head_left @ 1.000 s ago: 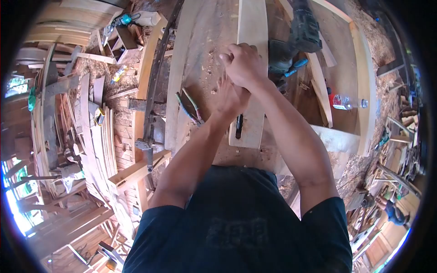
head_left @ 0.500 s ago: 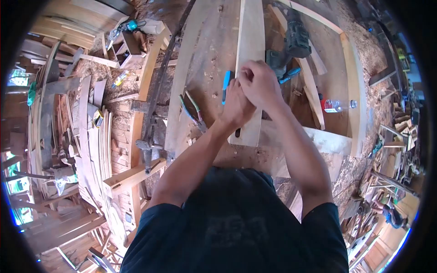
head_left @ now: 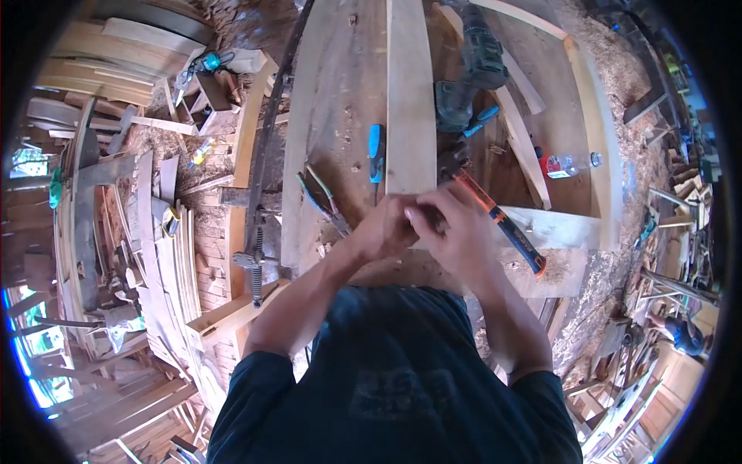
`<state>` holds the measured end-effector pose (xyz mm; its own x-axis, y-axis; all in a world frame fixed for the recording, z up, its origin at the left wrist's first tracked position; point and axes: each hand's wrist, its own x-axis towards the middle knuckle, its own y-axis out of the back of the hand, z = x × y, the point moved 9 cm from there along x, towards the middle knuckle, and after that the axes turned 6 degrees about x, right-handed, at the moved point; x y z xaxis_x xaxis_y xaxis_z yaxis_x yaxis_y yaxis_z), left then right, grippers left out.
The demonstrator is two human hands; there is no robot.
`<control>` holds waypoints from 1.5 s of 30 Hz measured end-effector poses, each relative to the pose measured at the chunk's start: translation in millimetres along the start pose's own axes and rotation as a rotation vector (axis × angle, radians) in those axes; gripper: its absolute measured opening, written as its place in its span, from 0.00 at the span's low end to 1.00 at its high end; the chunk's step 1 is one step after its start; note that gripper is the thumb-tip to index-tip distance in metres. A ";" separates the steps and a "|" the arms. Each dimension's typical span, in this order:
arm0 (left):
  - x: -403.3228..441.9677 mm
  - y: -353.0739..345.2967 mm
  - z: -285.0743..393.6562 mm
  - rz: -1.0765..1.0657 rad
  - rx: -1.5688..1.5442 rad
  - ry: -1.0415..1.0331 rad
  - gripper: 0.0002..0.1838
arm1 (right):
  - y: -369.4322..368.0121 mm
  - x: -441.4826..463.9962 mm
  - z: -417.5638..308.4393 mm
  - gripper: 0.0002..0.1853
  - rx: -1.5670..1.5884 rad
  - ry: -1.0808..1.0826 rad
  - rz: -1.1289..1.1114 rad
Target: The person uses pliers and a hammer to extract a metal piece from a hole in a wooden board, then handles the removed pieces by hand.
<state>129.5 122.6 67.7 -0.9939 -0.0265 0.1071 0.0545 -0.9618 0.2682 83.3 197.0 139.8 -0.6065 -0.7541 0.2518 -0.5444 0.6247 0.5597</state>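
The long pale board [head_left: 410, 100] lies in front of you, running from under your hands straight out to twelve o'clock; take your hands as the centre of the dial. Your hands hide most of its near end, and whether they touch the wood you cannot tell from here. Your left hand [head_left: 389, 230] is over the board's left edge, fingers curled in toward your other hand. Your right hand [head_left: 462, 230] meets it over the board, thumb and fingers bent and a little blurred. It cannot be told whether either grip is closed on something small, as the fingers cover the space between them.

Just beside the board at eleven o'clock, you have a blue-handled tool [head_left: 376, 147], its thin shaft pointing back toward you. Between nine and ten o'clock, near your left forearm, lie pliers [head_left: 331, 205] with their handles spread apart. Toward one o'clock, right of the board, a dark cordless drill [head_left: 481, 58] lies on its side. A hammer [head_left: 506, 228] with an orange-and-black handle slants past your right hand at three o'clock, crossing a pale crosspiece [head_left: 576, 224].

Farther out, a clear bottle [head_left: 568, 165] lies between two and three o'clock. Well apart from you, near four o'clock, another person [head_left: 684, 336] shows small.
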 end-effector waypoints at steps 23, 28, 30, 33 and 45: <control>-86.1 115.0 -99.0 0.623 0.973 0.465 0.32 | 12.7 -77.9 86.6 0.10 0.062 -0.265 0.048; -104.0 132.7 -138.9 0.683 0.801 0.917 0.48 | -2.3 -83.1 91.9 0.10 0.091 -0.269 0.015; -104.8 134.1 -141.8 0.720 0.781 0.971 0.51 | -6.0 -81.9 92.3 0.09 0.095 -0.279 -0.007; -121.7 141.6 -190.1 0.785 0.491 0.830 0.52 | -4.3 -75.8 89.3 0.07 0.130 -0.305 -0.026; -45.9 76.7 39.5 0.518 -0.219 0.105 0.24 | 5.5 -1.1 26.1 0.05 0.430 -0.138 -0.025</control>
<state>183.1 60.8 121.2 -0.8477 -0.5253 0.0732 0.5267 -0.8500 0.0001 65.9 206.5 122.0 -0.6459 -0.7542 0.1181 -0.7334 0.6560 0.1781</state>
